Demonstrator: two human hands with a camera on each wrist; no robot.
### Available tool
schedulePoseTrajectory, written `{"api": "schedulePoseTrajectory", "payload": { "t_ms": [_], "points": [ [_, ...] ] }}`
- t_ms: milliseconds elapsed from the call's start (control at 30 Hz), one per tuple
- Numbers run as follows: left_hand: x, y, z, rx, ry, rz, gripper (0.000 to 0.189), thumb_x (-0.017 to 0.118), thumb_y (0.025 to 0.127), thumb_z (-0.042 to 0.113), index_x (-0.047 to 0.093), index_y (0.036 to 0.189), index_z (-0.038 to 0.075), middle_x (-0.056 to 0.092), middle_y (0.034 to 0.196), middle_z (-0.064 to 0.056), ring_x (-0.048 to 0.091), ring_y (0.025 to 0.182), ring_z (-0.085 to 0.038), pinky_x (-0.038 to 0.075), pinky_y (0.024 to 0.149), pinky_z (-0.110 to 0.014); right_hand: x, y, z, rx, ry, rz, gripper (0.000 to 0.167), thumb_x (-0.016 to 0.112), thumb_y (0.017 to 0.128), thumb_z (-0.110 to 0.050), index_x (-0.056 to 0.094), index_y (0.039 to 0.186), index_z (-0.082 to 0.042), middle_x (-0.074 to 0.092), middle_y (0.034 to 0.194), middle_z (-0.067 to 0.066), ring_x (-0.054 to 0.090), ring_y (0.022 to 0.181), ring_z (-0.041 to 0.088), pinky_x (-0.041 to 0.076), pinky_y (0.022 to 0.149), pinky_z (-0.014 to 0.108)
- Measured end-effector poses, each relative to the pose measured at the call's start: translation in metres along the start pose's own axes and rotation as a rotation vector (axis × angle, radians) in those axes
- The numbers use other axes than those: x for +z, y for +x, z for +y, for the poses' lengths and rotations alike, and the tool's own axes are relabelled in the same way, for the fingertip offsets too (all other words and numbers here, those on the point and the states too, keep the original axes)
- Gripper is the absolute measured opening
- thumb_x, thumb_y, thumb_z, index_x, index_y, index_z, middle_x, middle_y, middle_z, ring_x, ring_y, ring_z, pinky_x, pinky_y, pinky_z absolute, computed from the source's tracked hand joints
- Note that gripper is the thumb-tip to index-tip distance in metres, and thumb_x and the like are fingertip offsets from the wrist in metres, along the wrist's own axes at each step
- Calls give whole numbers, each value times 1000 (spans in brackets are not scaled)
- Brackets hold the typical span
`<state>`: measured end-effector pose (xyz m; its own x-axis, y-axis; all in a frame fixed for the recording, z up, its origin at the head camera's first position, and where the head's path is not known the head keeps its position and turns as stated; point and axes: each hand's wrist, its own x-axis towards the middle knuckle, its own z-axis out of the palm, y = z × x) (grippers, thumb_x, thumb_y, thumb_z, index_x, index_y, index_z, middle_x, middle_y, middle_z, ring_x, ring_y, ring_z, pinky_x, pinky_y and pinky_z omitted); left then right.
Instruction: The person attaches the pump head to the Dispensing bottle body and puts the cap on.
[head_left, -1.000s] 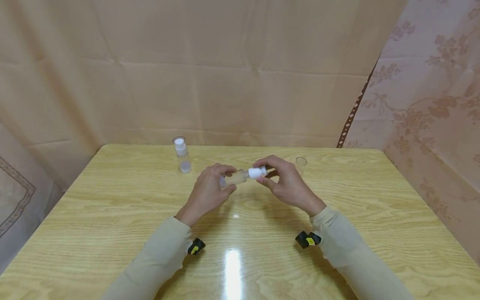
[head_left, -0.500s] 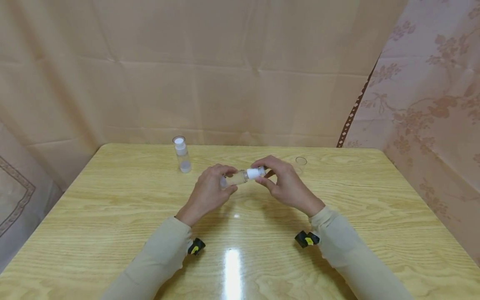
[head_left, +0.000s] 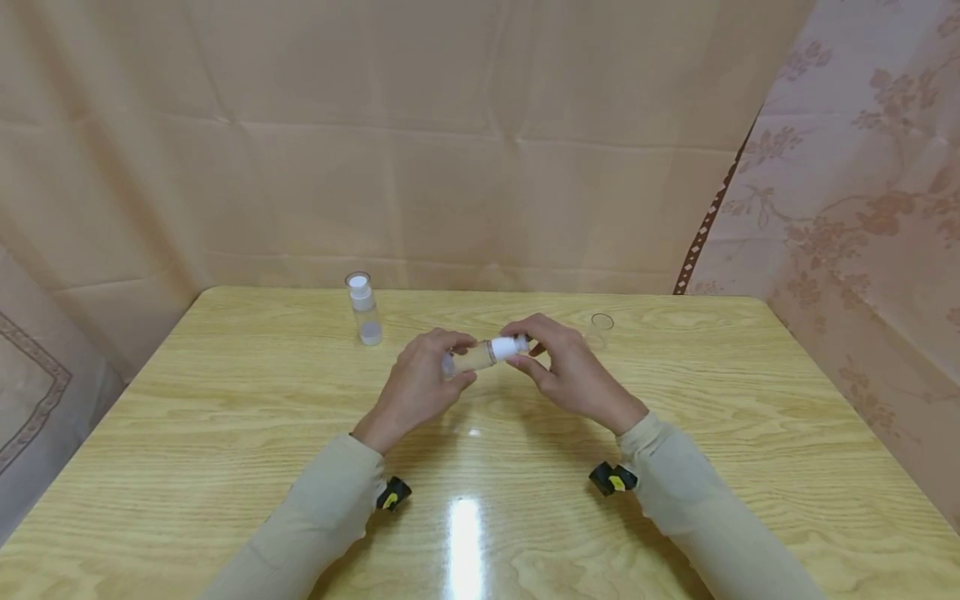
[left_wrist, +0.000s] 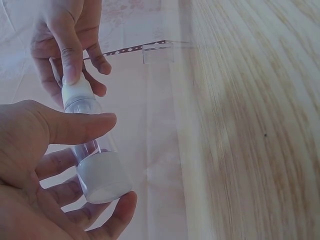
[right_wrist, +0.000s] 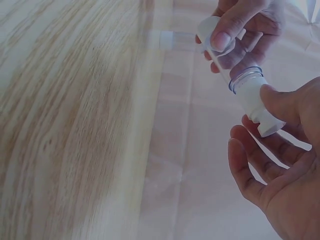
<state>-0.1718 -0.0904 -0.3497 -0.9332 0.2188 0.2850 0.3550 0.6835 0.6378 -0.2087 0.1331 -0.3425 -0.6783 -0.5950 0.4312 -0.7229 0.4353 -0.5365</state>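
Observation:
Above the middle of the table, a clear pump bottle (head_left: 474, 358) lies nearly level between the two hands. My left hand (head_left: 414, 379) grips its body near the base, the thumb along one side and fingers round the other. In the left wrist view a white piston (left_wrist: 104, 176) shows inside the bottom end. My right hand (head_left: 568, 367) pinches the white pump top (head_left: 506, 347) between thumb and fingers. The pump top sits against the bottle's neck, in line with it; a clear collar ring (right_wrist: 245, 79) shows at the joint in the right wrist view.
A second clear bottle with a white pump top (head_left: 366, 310) stands upright at the back left of the wooden table (head_left: 262, 433). A transparent cap (head_left: 601, 332) stands at the back right. Curtains (head_left: 465, 200) hang behind the table's far edge.
The right hand has moved slightly left, bringing the white pump top down onto the bottle's neck; the gap between them has closed. The left hand has stayed almost still.

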Motion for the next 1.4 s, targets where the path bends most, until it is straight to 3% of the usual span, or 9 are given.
{"api": "schedulePoseTrajectory", "payload": {
  "t_ms": [600,867,1067,1267,1400],
  "points": [
    [2,-1,0,38,43,40,39,83,84,9,71,121,5,70,112,-11,62,105,-31,50,88,-50,-2,0,-1,109,20,-44,30,62,103,-19,64,128,-2,68,112,6,64,99,20,56,84,39],
    [1,-1,-1,40,25,47,39,84,84,9,71,121,3,70,111,-11,62,102,-31,51,86,-50,-5,-1,1,59,-11,-23,38,72,96,-14,62,131,-2,66,116,8,62,97,20,55,80,38],
    [2,-1,-1,42,9,52,39,84,83,7,72,120,3,70,110,-12,62,101,-31,51,84,-49,-3,-1,2,13,-11,-18,34,73,94,-9,63,127,-3,67,115,7,63,96,19,55,79,37],
    [3,-1,0,37,22,52,39,84,83,7,72,120,4,70,111,-12,62,102,-31,51,86,-50,-2,-1,2,21,11,-34,30,70,97,-9,63,125,-3,67,113,7,63,95,19,56,81,45],
    [2,-1,1,37,25,51,39,84,83,7,72,120,3,70,111,-12,62,103,-31,51,87,-50,-3,-1,0,50,15,-44,27,68,98,-12,65,124,-3,68,110,5,64,94,20,56,81,41]
  ]
}}
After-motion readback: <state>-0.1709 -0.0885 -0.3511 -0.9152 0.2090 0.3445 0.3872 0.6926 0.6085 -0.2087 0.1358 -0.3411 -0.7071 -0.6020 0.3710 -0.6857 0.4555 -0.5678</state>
